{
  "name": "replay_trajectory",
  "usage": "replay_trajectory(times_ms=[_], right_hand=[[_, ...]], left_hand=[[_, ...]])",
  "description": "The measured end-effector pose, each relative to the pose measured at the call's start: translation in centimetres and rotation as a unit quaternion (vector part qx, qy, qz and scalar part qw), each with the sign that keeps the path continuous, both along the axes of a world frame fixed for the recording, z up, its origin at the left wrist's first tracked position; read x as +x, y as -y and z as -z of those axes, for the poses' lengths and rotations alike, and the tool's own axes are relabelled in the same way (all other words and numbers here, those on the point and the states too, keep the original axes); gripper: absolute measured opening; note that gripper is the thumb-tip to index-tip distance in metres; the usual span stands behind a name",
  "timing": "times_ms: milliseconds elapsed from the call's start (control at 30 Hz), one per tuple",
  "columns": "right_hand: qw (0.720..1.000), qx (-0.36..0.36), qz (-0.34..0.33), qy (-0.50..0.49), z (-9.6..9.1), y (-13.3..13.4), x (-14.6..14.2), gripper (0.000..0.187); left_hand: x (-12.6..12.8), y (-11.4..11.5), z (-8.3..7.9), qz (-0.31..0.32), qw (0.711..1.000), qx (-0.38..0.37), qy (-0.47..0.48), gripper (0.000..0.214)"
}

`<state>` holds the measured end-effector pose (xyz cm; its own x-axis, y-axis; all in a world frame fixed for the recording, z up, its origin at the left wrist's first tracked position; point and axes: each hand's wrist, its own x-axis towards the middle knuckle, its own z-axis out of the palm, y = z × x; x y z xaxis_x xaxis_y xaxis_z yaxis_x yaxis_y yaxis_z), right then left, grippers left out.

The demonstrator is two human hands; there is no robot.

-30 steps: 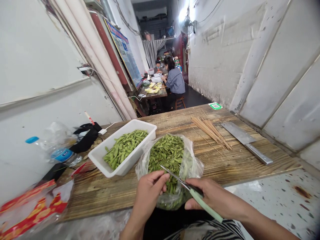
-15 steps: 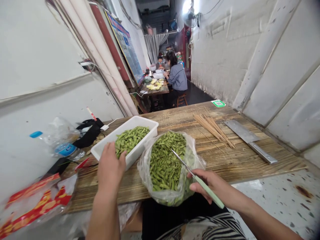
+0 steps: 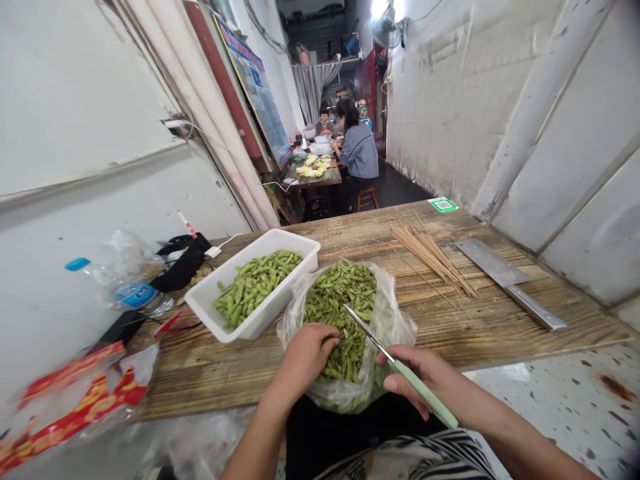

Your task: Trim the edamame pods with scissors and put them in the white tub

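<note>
My left hand [image 3: 306,359] is at the near left of a clear plastic bag [image 3: 401,327] full of green edamame pods [image 3: 345,287]. Its fingers are curled down into the pods, and whatever they pinch is hidden. In my right hand [image 3: 425,375] is a pair of scissors [image 3: 417,387] with pale green handles. Their closed blades point up and left over the bag. Left of the bag stands a white plastic box [image 3: 273,319] with more edamame pods [image 3: 260,280] in it.
Thin bamboo sticks [image 3: 433,260] and a cleaver [image 3: 500,270] lie on the wooden table [image 3: 240,373] to the right. A water bottle [image 3: 133,293], a black bag [image 3: 185,260] and red-printed plastic packaging [image 3: 100,407] are at left. Two people sit at a table farther back.
My left hand has moved from the white box rightward to the pods in the plastic bag, and its fingers have curled in. My right hand still holds the scissors in nearly the same place.
</note>
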<state>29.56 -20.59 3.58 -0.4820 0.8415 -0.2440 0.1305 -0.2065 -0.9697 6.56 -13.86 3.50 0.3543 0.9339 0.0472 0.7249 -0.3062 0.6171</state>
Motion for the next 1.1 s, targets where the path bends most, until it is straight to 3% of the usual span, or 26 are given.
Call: replay_trajectory(times_ms=[200,367,433,600,800,967,1100], right_hand=[[1.0,0.009,0.005,0.015,-0.3,0.3,0.5,0.042],[1.0,0.013,-0.001,0.028,-0.2,0.4,0.6,0.039],[0.999,0.019,0.001,0.026,-0.1,0.3,0.6,0.04],[1.0,0.018,-0.015,0.011,-0.4,0.7,0.9,0.047],[0.994,0.07,-0.055,0.068,-1.6,1.1,1.0,0.04],[0.969,0.15,-0.064,0.187,-3.1,0.6,0.5,0.036],[0.958,0.184,-0.057,0.21,-3.6,0.3,0.3,0.035]], left_hand=[[0.4,0.1,0.1,-0.058,0.994,-0.045,0.084,0.018],[0.2,-0.1,0.6,-0.014,0.998,-0.06,0.032,0.018],[0.0,-0.2,0.5,-0.021,0.995,-0.077,0.053,0.016],[-0.1,0.3,-0.4,-0.093,0.942,-0.203,0.251,0.021],[0.3,1.5,-1.4,-0.083,0.892,-0.242,0.372,0.026],[0.9,2.1,-2.1,-0.064,0.903,-0.23,0.357,0.025],[1.0,2.3,-2.7,-0.074,0.908,-0.215,0.352,0.025]])
